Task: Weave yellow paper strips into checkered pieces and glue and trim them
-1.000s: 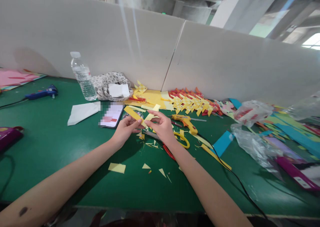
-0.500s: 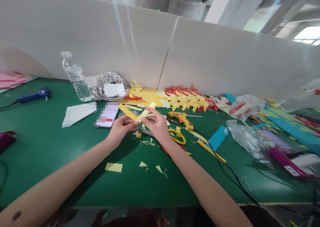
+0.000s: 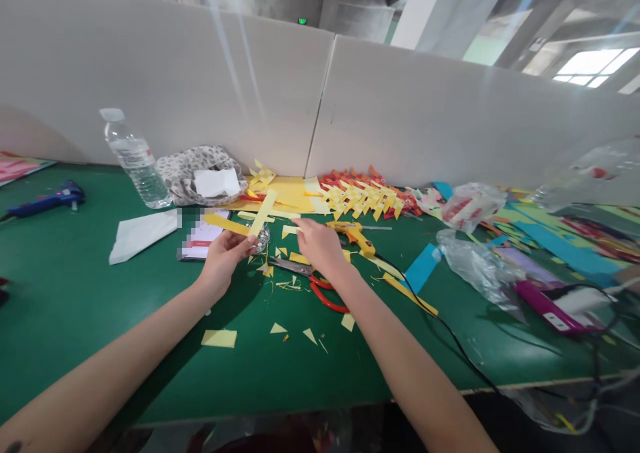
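My left hand [image 3: 223, 256] pinches two crossed paper strips where they meet. One is a pale yellow strip [image 3: 263, 214] slanting up; the other, a deeper yellow strip [image 3: 227, 224], points left. My right hand [image 3: 320, 245] is palm down over the scraps, index finger stretched out, the other fingers partly hidden. Close to its fingertips lies a pale yellow paper piece [image 3: 289, 230]. Under the right wrist are scissors with red handles [image 3: 327, 298], their blades [image 3: 291, 265] pointing left among yellow offcuts. A small clear dish or bag of shiny bits [image 3: 261, 238] sits beside my left fingertips.
Behind my right hand lies a yellow glue gun [image 3: 356, 235], its cord running right. Woven yellow paper shapes [image 3: 363, 198] line the back wall. At left are a phone [image 3: 205, 236], a water bottle [image 3: 137, 163] and a blue glue gun [image 3: 50, 198]. A plastic bag [image 3: 477, 266] lies right.
My right hand has let go of the paper strips and moved right, over the scraps. My left hand alone keeps the crossed strips. The view has shifted slightly right.
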Demonstrator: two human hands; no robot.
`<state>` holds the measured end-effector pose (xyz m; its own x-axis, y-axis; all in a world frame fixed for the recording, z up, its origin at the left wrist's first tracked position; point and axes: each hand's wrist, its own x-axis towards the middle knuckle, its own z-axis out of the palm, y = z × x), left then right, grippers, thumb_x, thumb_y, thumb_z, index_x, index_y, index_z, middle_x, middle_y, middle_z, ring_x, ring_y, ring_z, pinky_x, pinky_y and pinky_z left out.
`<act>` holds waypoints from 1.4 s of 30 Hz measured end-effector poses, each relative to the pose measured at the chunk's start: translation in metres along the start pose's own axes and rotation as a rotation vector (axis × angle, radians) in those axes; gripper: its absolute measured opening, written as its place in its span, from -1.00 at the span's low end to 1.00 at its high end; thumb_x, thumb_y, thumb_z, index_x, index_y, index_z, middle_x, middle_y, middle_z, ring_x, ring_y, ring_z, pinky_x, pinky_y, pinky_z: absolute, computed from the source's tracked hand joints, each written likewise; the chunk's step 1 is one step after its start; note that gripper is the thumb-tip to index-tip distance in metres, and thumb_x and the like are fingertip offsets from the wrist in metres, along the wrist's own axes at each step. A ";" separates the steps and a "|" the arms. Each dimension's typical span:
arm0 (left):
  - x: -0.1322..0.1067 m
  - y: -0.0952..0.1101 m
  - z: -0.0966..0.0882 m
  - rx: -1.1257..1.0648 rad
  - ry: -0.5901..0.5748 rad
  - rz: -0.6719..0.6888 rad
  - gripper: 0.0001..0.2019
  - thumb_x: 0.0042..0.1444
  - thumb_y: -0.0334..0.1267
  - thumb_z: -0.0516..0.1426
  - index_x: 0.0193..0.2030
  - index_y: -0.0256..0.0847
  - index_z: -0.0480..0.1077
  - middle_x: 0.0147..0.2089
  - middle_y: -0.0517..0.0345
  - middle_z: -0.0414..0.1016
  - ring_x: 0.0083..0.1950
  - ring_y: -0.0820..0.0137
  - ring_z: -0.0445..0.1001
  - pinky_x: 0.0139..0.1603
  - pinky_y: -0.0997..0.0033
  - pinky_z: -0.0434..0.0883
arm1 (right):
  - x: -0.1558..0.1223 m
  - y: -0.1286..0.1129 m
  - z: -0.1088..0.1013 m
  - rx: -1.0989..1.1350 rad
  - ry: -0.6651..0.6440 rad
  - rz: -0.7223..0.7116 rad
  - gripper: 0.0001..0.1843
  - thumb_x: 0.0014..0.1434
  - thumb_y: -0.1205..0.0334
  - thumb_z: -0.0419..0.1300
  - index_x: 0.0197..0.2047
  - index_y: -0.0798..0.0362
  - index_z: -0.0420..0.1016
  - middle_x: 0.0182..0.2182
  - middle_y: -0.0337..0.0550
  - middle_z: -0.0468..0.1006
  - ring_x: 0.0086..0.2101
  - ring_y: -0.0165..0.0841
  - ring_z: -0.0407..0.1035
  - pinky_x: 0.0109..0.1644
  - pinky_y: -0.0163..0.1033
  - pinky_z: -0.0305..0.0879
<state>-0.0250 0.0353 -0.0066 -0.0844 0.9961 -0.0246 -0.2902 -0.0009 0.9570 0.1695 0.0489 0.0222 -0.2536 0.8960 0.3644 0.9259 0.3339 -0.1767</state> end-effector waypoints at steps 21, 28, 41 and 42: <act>0.000 0.000 0.001 -0.106 0.050 0.006 -0.75 -0.19 -0.20 0.29 -0.40 -0.26 0.37 -0.40 0.21 0.40 -0.29 0.42 0.47 -0.27 0.42 0.47 | -0.003 -0.005 0.019 -0.221 -0.086 -0.149 -0.66 0.15 0.41 0.00 0.01 0.12 0.32 -0.21 -0.01 0.53 -0.16 -0.22 0.33 -0.17 -0.19 0.11; 0.000 0.001 0.000 -0.112 0.091 0.028 -0.74 -0.21 -0.21 0.30 -0.40 -0.25 0.36 -0.37 0.21 0.39 -0.28 0.42 0.45 -0.33 0.47 0.44 | -0.005 -0.021 0.015 -0.032 -0.003 -0.200 -0.79 0.22 0.25 0.01 -0.24 0.07 0.46 -0.34 -0.13 0.55 -0.28 -0.32 0.35 -0.21 -0.24 0.11; 0.004 0.005 -0.003 -0.097 0.185 0.053 -0.69 -0.25 -0.19 0.30 -0.36 -0.24 0.34 -0.35 0.24 0.35 -0.38 0.53 0.37 -0.54 0.63 0.25 | -0.023 -0.056 0.023 -0.029 -0.027 -0.432 -0.75 0.22 0.28 0.00 -0.25 0.17 0.48 -0.28 -0.03 0.49 -0.15 -0.26 0.27 -0.05 -0.16 0.10; 0.004 0.004 -0.003 -0.095 0.187 0.054 -0.68 -0.25 -0.18 0.31 -0.36 -0.24 0.34 -0.35 0.24 0.35 -0.39 0.53 0.37 -0.54 0.62 0.25 | -0.023 -0.057 0.023 -0.037 -0.026 -0.436 -0.75 0.22 0.26 0.00 -0.26 0.17 0.48 -0.30 -0.04 0.48 -0.18 -0.27 0.27 -0.08 -0.17 0.11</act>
<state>-0.0297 0.0391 -0.0041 -0.2752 0.9607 -0.0359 -0.3681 -0.0708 0.9271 0.1163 0.0162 0.0034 -0.6298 0.6807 0.3743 0.7398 0.6724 0.0220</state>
